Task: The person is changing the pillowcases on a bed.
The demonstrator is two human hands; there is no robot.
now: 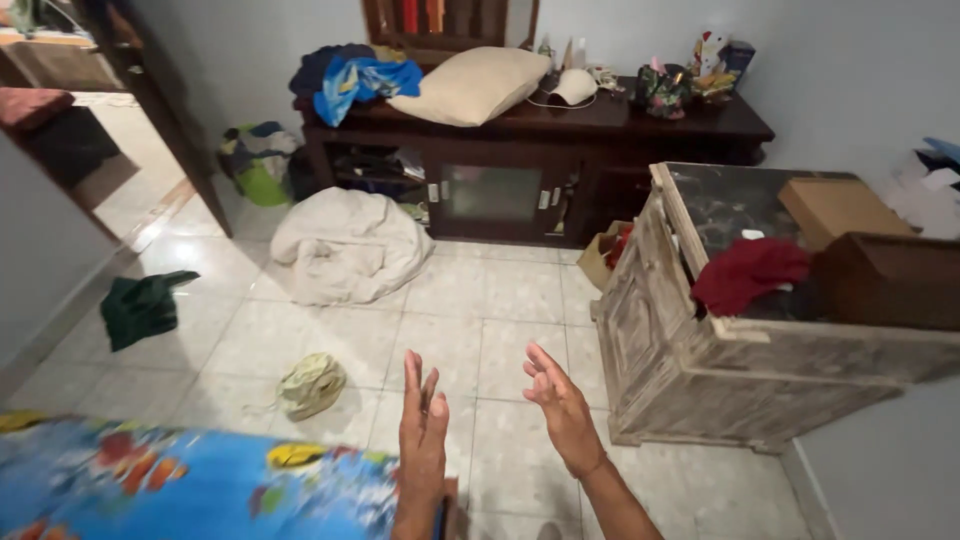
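Note:
My left hand [423,432] and my right hand [562,405] are raised side by side in front of me, palms turned toward each other, fingers apart and holding nothing. They hover above the pale tiled floor [480,300]. A bright blue patterned sheet [190,485] lies at the lower left, just left of my left hand. A small pale green crumpled cloth [311,384] lies on the tiles ahead of that hand.
A weathered wooden chest [690,350] stands at the right with a red cloth [748,272] and cardboard boxes [838,206] on top. A white bundle [345,245], a dark green cloth [143,306], a dark cabinet [530,170] with a pillow [470,85], and a doorway at left.

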